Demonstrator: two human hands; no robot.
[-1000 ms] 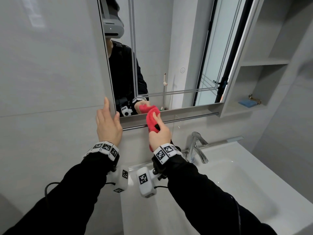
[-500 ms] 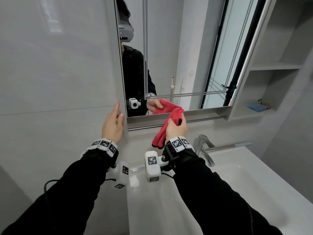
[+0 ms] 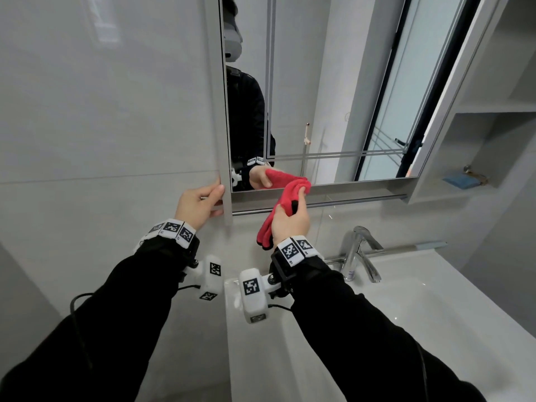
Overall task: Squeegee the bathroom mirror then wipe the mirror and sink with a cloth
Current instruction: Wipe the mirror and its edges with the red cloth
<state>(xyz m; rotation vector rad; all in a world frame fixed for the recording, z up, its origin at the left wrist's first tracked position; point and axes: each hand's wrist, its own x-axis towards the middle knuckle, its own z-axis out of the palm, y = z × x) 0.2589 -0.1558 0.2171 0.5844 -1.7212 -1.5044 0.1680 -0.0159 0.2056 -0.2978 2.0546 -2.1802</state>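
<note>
My right hand (image 3: 290, 220) grips a bunched red cloth (image 3: 293, 192) and presses its top against the lower edge of the mirror (image 3: 319, 97), left of centre. The rest of the cloth hangs down past my wrist. My left hand (image 3: 200, 206) holds the left side edge of the mirror cabinet, thumb on the front and fingers curled round the side. The white sink (image 3: 406, 314) lies below at the right. No squeegee is in view.
A chrome tap (image 3: 358, 253) stands at the back of the sink. A metal rail (image 3: 348, 203) runs under the mirror. Open shelves at the right hold a blue sponge (image 3: 459, 181). Grey tiled wall fills the left.
My right hand has slid the cloth rightwards along the mirror's lower edge. My left hand went from lying flat beside the cabinet to holding its side edge.
</note>
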